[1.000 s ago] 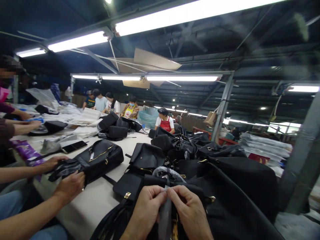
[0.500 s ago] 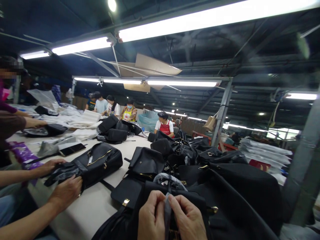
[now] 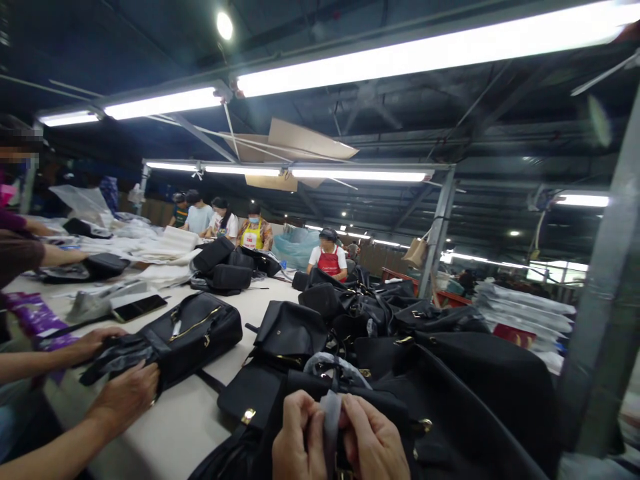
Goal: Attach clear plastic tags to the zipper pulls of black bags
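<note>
My left hand [image 3: 297, 433] and my right hand [image 3: 373, 440] sit at the bottom of the view, pinching a narrow grey strip [image 3: 331, 423] between them. The strip rises from a black leather bag [image 3: 345, 400] with a gold clasp [image 3: 248, 417], and the bag lies under my hands. My fingers hide where the strip joins the bag. Beside it lies a coil of clear wrapping [image 3: 335, 370]. To the left, a co-worker's two hands [image 3: 120, 373] rest on a black bag with a gold zip [image 3: 193, 327], holding grey plastic [image 3: 113, 353].
A heap of black bags [image 3: 425, 333] covers the table to my right. A phone [image 3: 139, 308] and a purple packet [image 3: 35, 317] lie on the pale table [image 3: 170, 427]. Stacks of white packages [image 3: 525, 313] and a steel column [image 3: 437, 233] stand at the right.
My hands sit lower in the picture and closer together on the grey strip. The whole scene has shifted slightly as my head tilted. The co-worker's hands stay on their bag.
</note>
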`<state>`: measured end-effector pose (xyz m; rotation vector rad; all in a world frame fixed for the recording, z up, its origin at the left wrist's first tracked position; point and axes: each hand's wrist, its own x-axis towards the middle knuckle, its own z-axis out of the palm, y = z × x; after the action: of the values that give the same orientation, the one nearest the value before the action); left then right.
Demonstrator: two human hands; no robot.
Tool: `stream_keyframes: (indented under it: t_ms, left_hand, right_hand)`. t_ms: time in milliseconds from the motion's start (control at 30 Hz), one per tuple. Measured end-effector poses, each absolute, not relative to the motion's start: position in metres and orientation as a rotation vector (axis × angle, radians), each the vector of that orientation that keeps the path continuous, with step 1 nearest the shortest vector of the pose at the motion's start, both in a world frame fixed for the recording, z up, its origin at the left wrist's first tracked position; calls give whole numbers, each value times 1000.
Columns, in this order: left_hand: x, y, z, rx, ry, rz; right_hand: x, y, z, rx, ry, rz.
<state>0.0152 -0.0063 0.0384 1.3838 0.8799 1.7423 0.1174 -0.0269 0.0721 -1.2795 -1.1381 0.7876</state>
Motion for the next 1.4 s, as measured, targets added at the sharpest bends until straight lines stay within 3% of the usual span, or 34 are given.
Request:
stream_keyframes:
  t_ms: [400, 700, 1133, 1233, 1400]
  left_hand:
    - [13, 0, 46, 1483, 903, 1712]
    - [14, 6, 42, 1288, 719, 1451]
    - [4, 0, 49, 1376, 825, 1339]
    - [2, -6, 48, 1334, 791, 1377]
    - [0, -11, 50, 1364, 790, 1285]
  right_hand:
    - [106, -26, 71, -1132, -1024, 827]
    - [111, -18, 60, -1203, -1066, 799]
    - [109, -28, 51, -1426, -1186, 380]
    - [113, -32, 52, -1425, -1258, 465]
    - [117, -30, 54, -1174, -1151, 879]
